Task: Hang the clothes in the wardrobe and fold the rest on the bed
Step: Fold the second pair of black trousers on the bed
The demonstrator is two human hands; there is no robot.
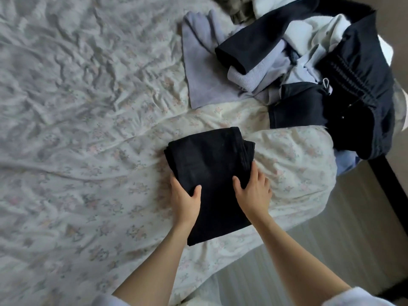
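Note:
A folded black garment (209,171) lies on the floral bedsheet (88,129) near the bed's lower right corner. My left hand (184,198) grips its left edge, thumb on top and fingers tucked under the fabric. My right hand (254,191) grips its right edge the same way, thumb on top. A heap of unfolded clothes sits at the upper right: a lilac garment (203,69), a dark navy jacket (357,89) with a gathered waist, and white pieces (309,32).
The bed's edge runs diagonally at lower right, with wooden floor (331,235) beyond it. A dark bed frame rail (390,191) runs along the right. The wide crumpled sheet stretches to the left. An olive item (238,9) peeks in at the top.

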